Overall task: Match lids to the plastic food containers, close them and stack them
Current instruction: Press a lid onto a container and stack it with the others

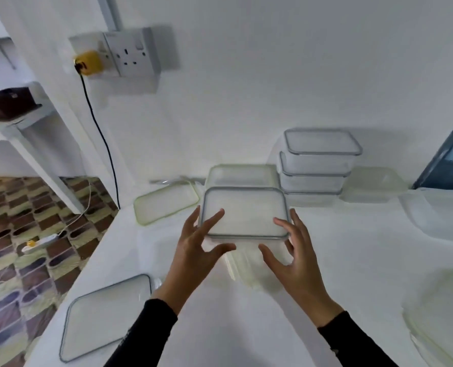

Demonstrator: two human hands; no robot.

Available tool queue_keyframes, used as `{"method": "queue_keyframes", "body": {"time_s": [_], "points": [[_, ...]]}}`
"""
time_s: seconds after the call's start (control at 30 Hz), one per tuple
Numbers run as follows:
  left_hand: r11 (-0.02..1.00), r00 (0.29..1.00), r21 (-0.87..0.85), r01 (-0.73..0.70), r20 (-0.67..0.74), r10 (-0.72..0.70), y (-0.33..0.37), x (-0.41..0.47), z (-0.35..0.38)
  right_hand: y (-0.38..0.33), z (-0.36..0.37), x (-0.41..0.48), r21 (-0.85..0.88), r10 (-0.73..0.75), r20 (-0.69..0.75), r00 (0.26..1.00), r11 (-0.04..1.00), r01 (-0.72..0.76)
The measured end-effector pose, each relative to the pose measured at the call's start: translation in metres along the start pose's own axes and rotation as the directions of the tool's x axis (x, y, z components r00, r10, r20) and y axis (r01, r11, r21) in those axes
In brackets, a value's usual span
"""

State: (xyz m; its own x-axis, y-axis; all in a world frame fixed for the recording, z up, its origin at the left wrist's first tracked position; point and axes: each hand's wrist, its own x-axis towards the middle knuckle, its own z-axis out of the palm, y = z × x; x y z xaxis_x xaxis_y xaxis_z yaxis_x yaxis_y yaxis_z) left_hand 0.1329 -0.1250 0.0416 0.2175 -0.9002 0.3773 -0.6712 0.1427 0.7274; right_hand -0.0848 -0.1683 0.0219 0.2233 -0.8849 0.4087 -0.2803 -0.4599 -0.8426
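My left hand [193, 250] and right hand [291, 260], fingers spread, pinch the near corners of a grey-rimmed lid [243, 211], index fingers on top and thumbs beneath, above a clear container [242, 268] mid-counter. Far right, three closed containers [318, 165] stand stacked on the white counter [339, 260] by the wall. A green-rimmed lid [164, 205] lies far left, a larger grey lid [106, 316] near left.

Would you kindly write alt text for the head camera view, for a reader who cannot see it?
Both hands hold a closed grey-rimmed container over a white table, left hand at its left edge, right hand at its right. Behind it to the right stands a stack of three containers; a green-rimmed lid lies to the left.
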Motion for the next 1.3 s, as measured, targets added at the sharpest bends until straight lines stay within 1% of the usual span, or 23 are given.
{"method": "queue_keyframes", "body": {"time_s": [0.17,0.3,0.43,0.5,0.6,0.67,0.8,0.87,0.9,0.97,1.03,1.07,1.17,1.3], "points": [[0.999,0.996,-0.047,0.02,0.085,-0.015,-0.026,0.091,-0.016,-0.002,0.034,0.08,-0.122,0.003,0.029,1.0,0.993,0.0],[0.998,0.986,-0.043,0.053,0.162,-0.046,-0.05,0.146,0.001,0.009,0.048,0.123,-0.203,0.063,0.001,0.998,0.977,-0.061],[0.997,0.983,-0.047,0.053,0.18,-0.043,-0.067,0.165,0.019,0.022,0.053,0.136,-0.253,0.099,-0.027,0.995,0.962,-0.103],[0.998,0.987,-0.058,0.03,0.162,-0.021,-0.067,0.162,0.021,0.024,0.052,0.134,-0.263,0.085,-0.036,0.996,0.961,-0.091],[0.995,0.993,-0.096,-0.003,0.114,0.014,-0.059,0.153,0.019,0.019,0.049,0.128,-0.244,0.016,-0.09,0.996,0.969,-0.037],[0.993,0.997,-0.112,-0.047,0.06,0.054,-0.046,0.15,0.012,0.011,0.044,0.129,-0.225,-0.072,-0.134,0.988,0.974,0.04],[0.971,0.981,-0.148,-0.185,-0.084,0.174,-0.005,0.165,-0.004,-0.017,0.019,0.149,-0.246,-0.244,-0.206,0.948,0.95,0.191],[0.954,0.972,-0.201,-0.224,-0.116,0.204,0.019,0.18,0.0,-0.026,-0.003,0.162,-0.263,-0.297,-0.255,0.92,0.937,0.23],[0.946,0.969,-0.221,-0.237,-0.117,0.216,0.031,0.187,0.007,-0.026,-0.015,0.167,-0.261,-0.296,-0.282,0.913,0.939,0.224],[0.926,0.961,-0.256,-0.277,-0.092,0.262,0.053,0.201,0.027,-0.02,-0.042,0.174,-0.241,-0.248,-0.343,0.906,0.955,0.17],[0.907,0.955,-0.307,-0.289,-0.023,0.297,0.068,0.211,0.052,-0.009,-0.068,0.178,-0.173,-0.152,-0.391,0.908,0.981,0.09],[0.905,0.956,-0.33,-0.269,0.021,0.292,0.072,0.216,0.064,-0.004,-0.08,0.18,-0.149,-0.11,-0.398,0.911,0.987,0.054],[0.918,0.964,-0.349,-0.188,0.113,0.24,0.081,0.225,0.093,0.01,-0.106,0.184,-0.167,-0.054,-0.37,0.927,0.986,-0.01],[0.924,0.974,-0.351,-0.153,0.107,0.202,0.087,0.227,0.115,0.024,-0.118,0.192,-0.204,-0.022,-0.336,0.942,0.978,-0.05]]}}
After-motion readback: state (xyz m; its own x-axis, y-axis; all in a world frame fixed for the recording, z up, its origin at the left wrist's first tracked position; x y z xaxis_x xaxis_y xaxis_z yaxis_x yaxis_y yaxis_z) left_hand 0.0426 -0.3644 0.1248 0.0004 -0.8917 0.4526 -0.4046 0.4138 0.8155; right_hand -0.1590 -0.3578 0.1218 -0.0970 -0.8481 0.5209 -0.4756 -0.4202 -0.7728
